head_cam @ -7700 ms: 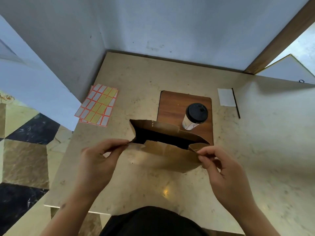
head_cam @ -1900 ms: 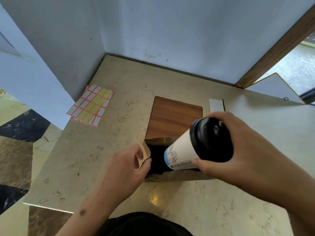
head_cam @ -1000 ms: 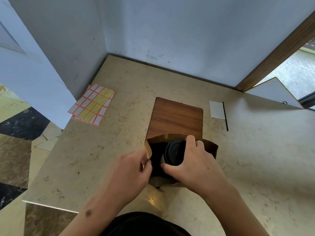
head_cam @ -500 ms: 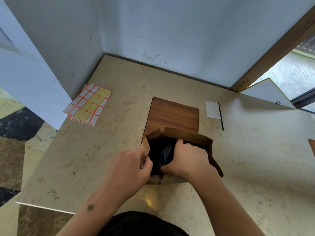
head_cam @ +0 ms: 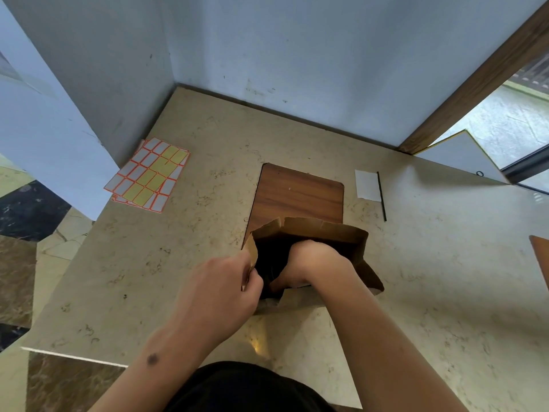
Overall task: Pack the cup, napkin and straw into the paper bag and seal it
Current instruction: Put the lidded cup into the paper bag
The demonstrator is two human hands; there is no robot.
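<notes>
The brown paper bag (head_cam: 326,233) stands open on the table's near middle. My left hand (head_cam: 219,289) pinches the bag's left rim and holds the mouth apart. My right hand (head_cam: 312,260) reaches down into the bag; its fingers and the cup are hidden in the dark interior, so the grip cannot be seen. The white napkin (head_cam: 367,184) lies flat at the back right, and the thin black straw (head_cam: 381,196) lies along its right edge.
A wooden board (head_cam: 297,194) lies behind the bag. A sheet of orange-edged labels (head_cam: 147,174) rests at the back left by the wall. Grey walls close the back and left. Another brown board edge (head_cam: 540,257) shows at far right.
My right hand brought the cup from above the bag down into it and has sunk deeper, so the lid no longer shows. My left hand kept its hold on the rim.
</notes>
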